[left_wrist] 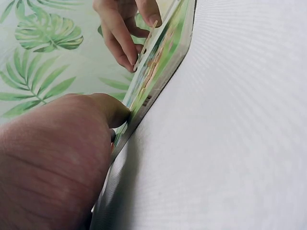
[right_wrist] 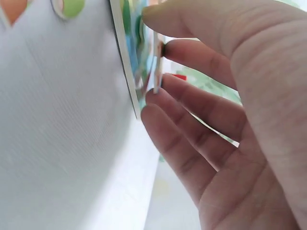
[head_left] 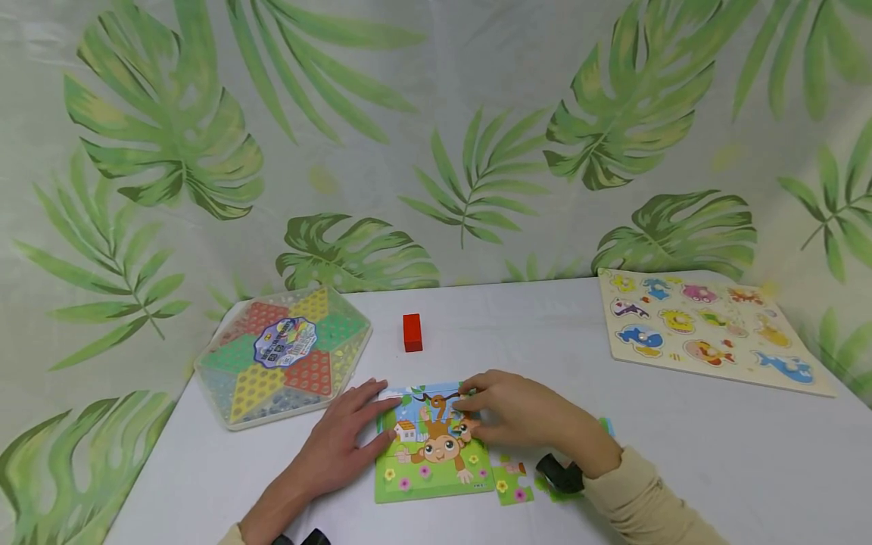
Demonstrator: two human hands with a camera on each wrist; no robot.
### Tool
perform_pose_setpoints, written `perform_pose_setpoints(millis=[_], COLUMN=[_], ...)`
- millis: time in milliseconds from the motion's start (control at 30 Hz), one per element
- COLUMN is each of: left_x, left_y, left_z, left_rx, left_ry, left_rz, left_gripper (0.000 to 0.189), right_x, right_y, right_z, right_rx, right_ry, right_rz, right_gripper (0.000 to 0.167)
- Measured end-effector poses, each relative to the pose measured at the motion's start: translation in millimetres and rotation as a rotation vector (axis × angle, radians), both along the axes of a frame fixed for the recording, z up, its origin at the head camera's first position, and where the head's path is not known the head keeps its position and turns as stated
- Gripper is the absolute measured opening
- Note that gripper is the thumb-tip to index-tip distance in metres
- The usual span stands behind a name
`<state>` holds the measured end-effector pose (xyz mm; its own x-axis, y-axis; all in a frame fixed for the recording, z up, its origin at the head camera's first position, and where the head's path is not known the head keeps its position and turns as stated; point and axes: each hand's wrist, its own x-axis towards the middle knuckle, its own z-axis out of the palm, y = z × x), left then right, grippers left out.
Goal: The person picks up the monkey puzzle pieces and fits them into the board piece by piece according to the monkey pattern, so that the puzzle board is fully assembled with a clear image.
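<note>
A monkey jigsaw puzzle (head_left: pixel 436 481) lies flat on the white table in the head view, most of its picture filled in. My left hand (head_left: pixel 344 439) rests at its left edge with fingers spread and the thumb over the picture. Above the puzzle's right side, my right hand (head_left: pixel 514 409) pinches a thin jigsaw piece (right_wrist: pixel 158 72) between thumb and fingers. In the left wrist view that piece stands tilted over the board. Loose jigsaw pieces (head_left: pixel 512 484) lie beside the puzzle's lower right, partly under the right wrist.
A red block (head_left: pixel 412 333) stands behind the puzzle. To the left lies a hexagonal Chinese checkers board (head_left: pixel 282 359) with a coloured star. A wooden sea-animal peg puzzle (head_left: pixel 715 329) lies at the back right. Leaf-printed cloth (head_left: pixel 470 174) hangs behind the table.
</note>
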<state>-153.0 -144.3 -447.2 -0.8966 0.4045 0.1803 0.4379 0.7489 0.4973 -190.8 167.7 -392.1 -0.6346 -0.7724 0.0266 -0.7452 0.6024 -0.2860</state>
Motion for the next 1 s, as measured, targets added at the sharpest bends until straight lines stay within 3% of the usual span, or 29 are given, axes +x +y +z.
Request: perform_pose_setpoints(millis=[167, 433, 833, 1000], left_x=[-0.9, -1.3, -0.8, -1.6], left_y=[-0.5, -0.7, -1.6, -1.6], left_z=[-0.6, -1.1, -2.5, -2.2], left_rx=[-0.002, 0.003, 0.020, 0.012], left_ry=[-0.002, 0.011, 0.050, 0.049], left_rz=[-0.003, -0.010, -0.022, -0.022], left_gripper=[0.046, 0.046, 0.045, 0.045], right_x=[2.6, 7.5, 11.6, 11.1], right_y=[-7.0, -17.7, -25.9, -25.9], right_z=[-1.7, -7.4, -17.0, -16.4], right_rx=[-0.004, -0.051, -0.100, -0.092], right_ry=[0.039, -0.008, 0.068, 0.060], right_rz=[0.031, 0.053, 0.124, 0.126], right_gripper=[0.032, 0.026, 0.025, 0.026])
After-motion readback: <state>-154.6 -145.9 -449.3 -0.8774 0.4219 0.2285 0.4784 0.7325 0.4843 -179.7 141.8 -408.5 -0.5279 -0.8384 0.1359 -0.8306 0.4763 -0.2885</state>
